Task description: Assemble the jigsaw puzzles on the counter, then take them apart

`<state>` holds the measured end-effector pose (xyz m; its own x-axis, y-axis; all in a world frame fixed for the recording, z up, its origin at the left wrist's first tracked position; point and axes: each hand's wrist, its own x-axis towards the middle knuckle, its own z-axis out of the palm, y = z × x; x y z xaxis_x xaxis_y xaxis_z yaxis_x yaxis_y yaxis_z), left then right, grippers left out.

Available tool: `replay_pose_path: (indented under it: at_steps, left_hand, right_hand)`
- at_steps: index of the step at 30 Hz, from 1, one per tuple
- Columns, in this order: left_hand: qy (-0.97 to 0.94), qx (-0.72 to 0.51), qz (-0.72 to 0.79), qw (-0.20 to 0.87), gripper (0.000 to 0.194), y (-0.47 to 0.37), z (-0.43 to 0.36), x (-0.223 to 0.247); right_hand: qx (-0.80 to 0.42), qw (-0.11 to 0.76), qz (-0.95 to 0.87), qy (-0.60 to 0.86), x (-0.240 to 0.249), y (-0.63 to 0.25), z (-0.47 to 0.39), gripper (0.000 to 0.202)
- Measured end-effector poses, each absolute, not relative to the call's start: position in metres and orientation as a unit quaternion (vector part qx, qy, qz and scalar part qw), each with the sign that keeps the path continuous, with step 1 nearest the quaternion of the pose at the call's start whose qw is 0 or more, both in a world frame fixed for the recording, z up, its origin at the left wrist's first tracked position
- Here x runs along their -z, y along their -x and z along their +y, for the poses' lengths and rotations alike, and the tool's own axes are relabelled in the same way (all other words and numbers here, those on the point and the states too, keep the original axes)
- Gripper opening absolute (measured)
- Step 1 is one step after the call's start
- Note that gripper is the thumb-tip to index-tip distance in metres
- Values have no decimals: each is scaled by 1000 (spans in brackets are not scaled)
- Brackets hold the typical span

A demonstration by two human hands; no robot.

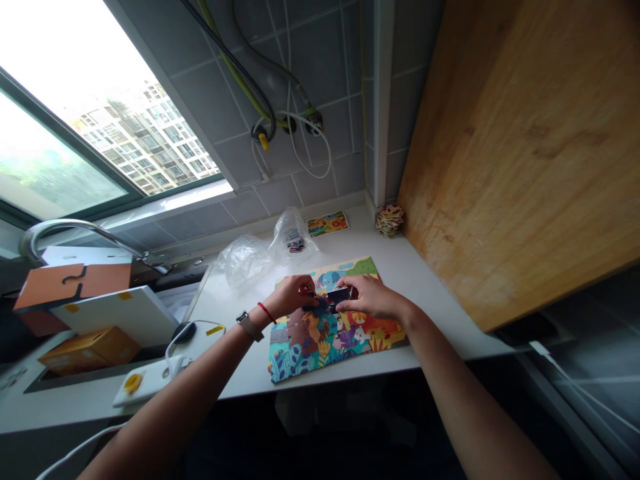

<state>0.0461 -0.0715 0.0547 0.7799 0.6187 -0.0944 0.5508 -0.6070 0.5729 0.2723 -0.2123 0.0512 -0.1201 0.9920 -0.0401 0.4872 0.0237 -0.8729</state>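
A colourful jigsaw puzzle [324,357] with animals and plants lies on the white counter under both hands. My right hand [369,297] is closed on a dark puzzle piece [338,298], pinched between thumb and fingers above the middle of the picture. Close to its left, my left hand [294,295] has its fingers pinched on another dark puzzle piece [310,303], partly hidden by the fingers. The two pieces are close together; I cannot tell whether they touch. A watch and a red band circle the left wrist.
Behind the puzzle lie a clear plastic bag [245,259], a second bag with puzzle pieces [295,243] and a picture card [327,224]. A stack of pieces [389,220] stands by the wooden board [520,147]. Boxes [90,350] and a power strip [150,381] are left.
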Motion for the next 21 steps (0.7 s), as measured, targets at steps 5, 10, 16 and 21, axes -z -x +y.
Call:
replay_pose_path:
  at_steps: [5,10,16,21]
  left_hand:
    - [-799,-191,352,449,44,-56,-79,-58]
    - [-646,-265,379,607,64,-75,-94,-58]
    - [-682,-352,352,536,60,-92,-109,-55]
    - [-709,-386,360,468,51,-92,-108,-57]
  right_hand:
    - [-394,372,-616,572,-47,-262,-209,33]
    - [-380,513,-534,554,-31,-246,-198,45]
    - [-375,566,-500,538,-13,-243,-187,49]
    - [-370,569,-510,529,-18,-246,-191,47]
